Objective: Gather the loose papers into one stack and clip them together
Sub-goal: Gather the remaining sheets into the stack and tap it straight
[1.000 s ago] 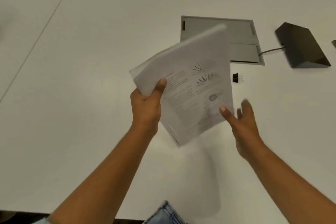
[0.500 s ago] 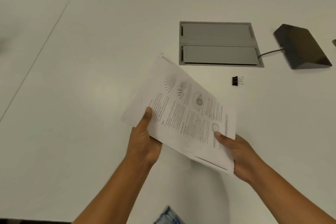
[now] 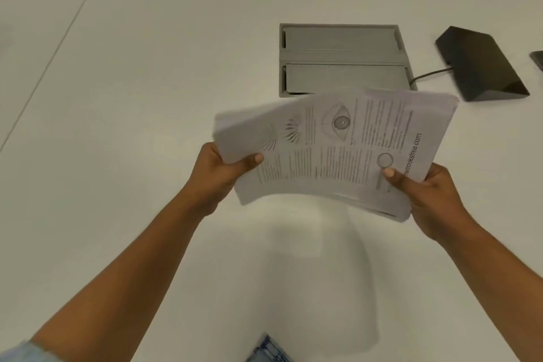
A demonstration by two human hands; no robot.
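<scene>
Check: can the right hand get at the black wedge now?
Probably not yet: the right hand grips a corner of the paper stack. The black wedge lies beyond on the table, so the way looks free once it lets go.

Matt printed paper stack (image 3: 338, 153), smooth matt white table (image 3: 147, 67), brushed grey metal hatch (image 3: 340, 59), glossy black plastic wedge (image 3: 479, 62).

open table (image 3: 147, 97) left, cable box (image 3: 340, 59) ahead
</scene>
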